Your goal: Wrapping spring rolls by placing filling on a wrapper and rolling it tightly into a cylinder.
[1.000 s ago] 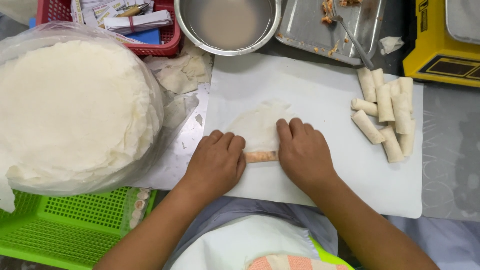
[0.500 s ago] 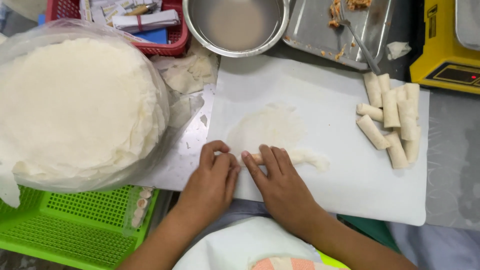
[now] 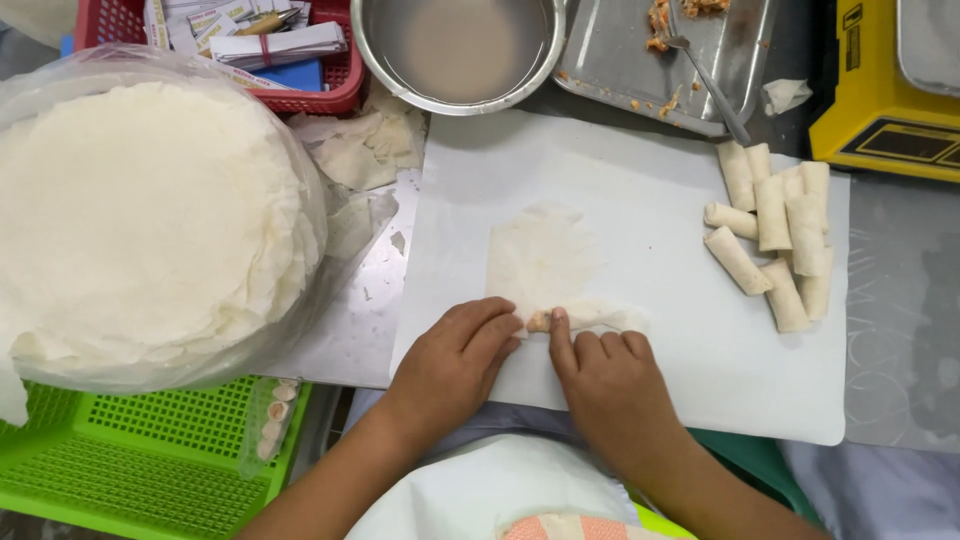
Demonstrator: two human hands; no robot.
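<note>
A thin pale wrapper (image 3: 545,255) lies flat on a white cutting board (image 3: 650,150), its near edge rolled over filling into a small roll (image 3: 590,317). My left hand (image 3: 450,365) rests palm down at the roll's left end, fingertips on the wrapper edge. My right hand (image 3: 605,385) presses on the near side of the roll, its thumb touching the exposed filling end. Both hands sit at the board's near edge.
Several finished rolls (image 3: 775,235) are piled at the board's right. A big stack of wrappers in clear plastic (image 3: 140,220) sits left. Behind are a metal bowl (image 3: 455,50), a steel tray with spoon (image 3: 665,55), a red basket (image 3: 250,45), a yellow scale (image 3: 885,90). A green basket (image 3: 130,465) lies near left.
Both hands have slid back toward me from the wrapper's middle to its near edge. The wrapper lies more uncovered, and the roll shows between my fingertips.
</note>
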